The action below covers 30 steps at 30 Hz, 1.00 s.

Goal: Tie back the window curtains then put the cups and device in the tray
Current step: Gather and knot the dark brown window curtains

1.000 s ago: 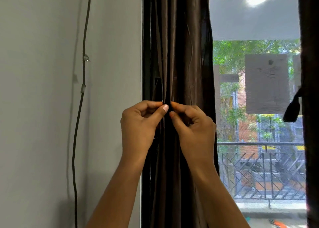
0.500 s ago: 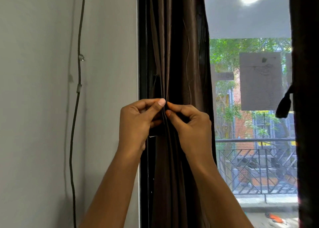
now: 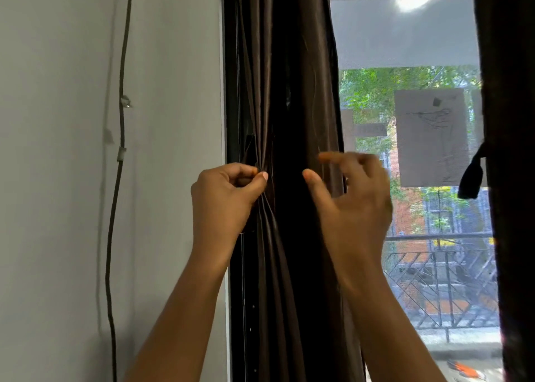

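A dark brown curtain hangs gathered against the left side of the window. My left hand pinches its folds at mid height, where the fabric bunches into a waist. My right hand hovers just to the right of the curtain, blurred, fingers spread and holding nothing. A second dark curtain runs down the right edge of the view, with a black tie-back end dangling from it. No cups, device or tray are in view.
A pale wall fills the left, with a thin dark cable clipped down it. The black window frame borders the curtain. Beyond the glass are a balcony railing, trees and buildings.
My right hand has let go of the curtain and pulled away to the right with fingers spread. My left hand keeps its pinch on the folds.
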Each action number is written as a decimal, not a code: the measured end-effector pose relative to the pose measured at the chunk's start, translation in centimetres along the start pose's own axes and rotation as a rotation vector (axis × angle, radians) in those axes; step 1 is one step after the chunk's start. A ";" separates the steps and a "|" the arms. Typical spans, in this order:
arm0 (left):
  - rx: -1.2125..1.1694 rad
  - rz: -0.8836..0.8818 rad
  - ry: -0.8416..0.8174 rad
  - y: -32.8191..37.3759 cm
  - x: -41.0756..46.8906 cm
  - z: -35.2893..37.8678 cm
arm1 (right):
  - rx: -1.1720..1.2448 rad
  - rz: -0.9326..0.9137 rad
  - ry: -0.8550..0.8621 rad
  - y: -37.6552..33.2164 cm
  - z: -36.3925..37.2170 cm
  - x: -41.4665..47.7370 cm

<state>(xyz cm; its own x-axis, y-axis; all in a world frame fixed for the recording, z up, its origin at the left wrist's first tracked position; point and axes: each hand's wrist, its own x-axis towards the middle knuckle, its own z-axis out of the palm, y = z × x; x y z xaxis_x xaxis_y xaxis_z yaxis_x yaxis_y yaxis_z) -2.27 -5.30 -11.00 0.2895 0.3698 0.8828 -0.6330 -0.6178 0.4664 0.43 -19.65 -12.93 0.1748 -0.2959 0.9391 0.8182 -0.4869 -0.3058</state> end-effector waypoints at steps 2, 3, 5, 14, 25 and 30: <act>0.025 0.010 0.027 0.0 -0.2 0.2 | -0.074 0.092 -0.001 0.6 0.6 1.3; 0.035 0.016 0.037 -0.1 -0.3 0.4 | -0.105 0.135 -0.062 1.0 1.2 1.9; 0.052 0.024 0.052 -0.1 -0.4 0.7 | -0.116 0.162 -0.139 1.8 2.3 2.4; -0.035 -0.002 0.048 0.4 -1.9 1.4 | -0.023 -0.098 0.054 2.2 2.5 -1.0; -0.140 -0.061 0.010 2.2 -2.6 2.2 | 0.396 0.100 -0.129 0.5 1.4 -1.3; -0.181 -0.121 0.014 2.6 -2.9 2.9 | 0.514 0.166 -0.259 1.0 0.3 -0.4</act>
<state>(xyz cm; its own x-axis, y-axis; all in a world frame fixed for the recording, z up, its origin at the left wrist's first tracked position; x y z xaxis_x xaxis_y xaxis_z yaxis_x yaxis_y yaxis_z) -2.71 -9.97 -12.24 0.3620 0.4442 0.8195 -0.7133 -0.4340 0.5504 1.35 -19.74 -13.54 0.3981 -0.0926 0.9126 0.9173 0.0283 -0.3973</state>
